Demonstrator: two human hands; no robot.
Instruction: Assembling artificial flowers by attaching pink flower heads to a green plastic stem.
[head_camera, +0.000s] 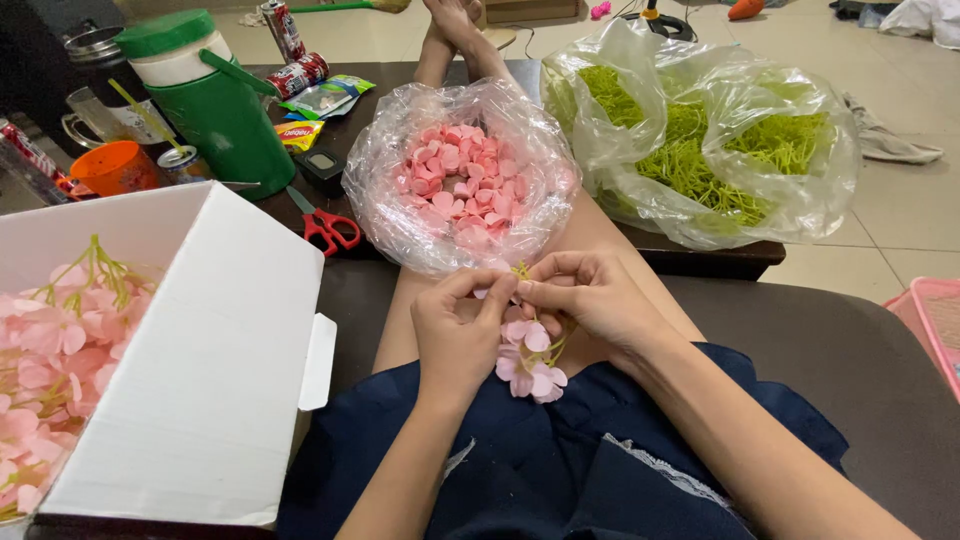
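Fingers of both hands pinch one flower sprig at centre frame, just above my lap: the left hand grips near the top, and the right hand closes thumb and forefinger on the green stem tip. Pink blossoms already hang on the lower part of the sprig, and a bare green tip shows above my fingers, so I judge this piece partly dressed.

Judging the whole job: the white box at lower left holds a good heap of finished pink sprigs, so much is done. Plenty is left too. The clear bag of pink petals, just above my hands, is well filled, and the larger clear bag of green stems at upper right looks full.

Packages and labels by place: a green jug with a white band and green lid stands at upper left. Beside it sit an orange cup and a can top. Two red cans are at the top, one lying and one standing, their printing too small to read. A green-and-white sachet and a yellow packet lie near the jug. Red scissors lie on the dark table, between the box and the petals. A pink basket edges in at right.
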